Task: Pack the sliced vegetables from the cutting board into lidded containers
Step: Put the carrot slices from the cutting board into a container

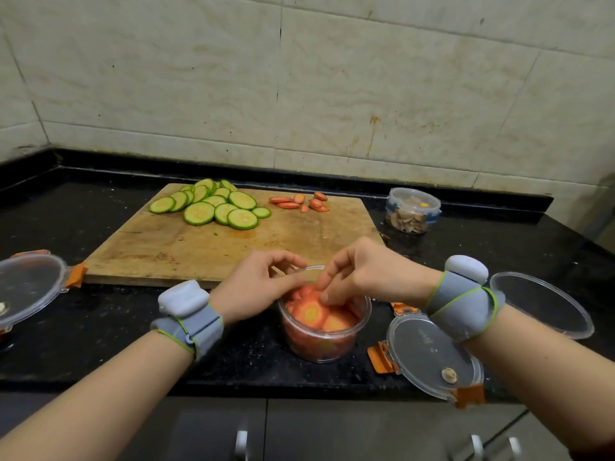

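Far to the left of the hands, a clear round lid with orange clips point(28, 287) lies on the black stone bench point(109, 314). Beyond the hands sits a brown wooden cutting board point(206, 247) with round green cucumber slices point(213, 207) and a few orange carrot slices point(301, 202). The left hand point(258, 287) curls around the rim of a clear round plastic tub point(324, 331) full of carrot rounds. The right hand point(362, 277) dips bent fingers into the tub, touching the carrots; I cannot tell if it pinches one. Just under the right wrist lies another clear lid with orange clips point(432, 357). Right of it lies a plain clear lid point(542, 304). Far behind stands a closed small tub with blue clips point(412, 209).
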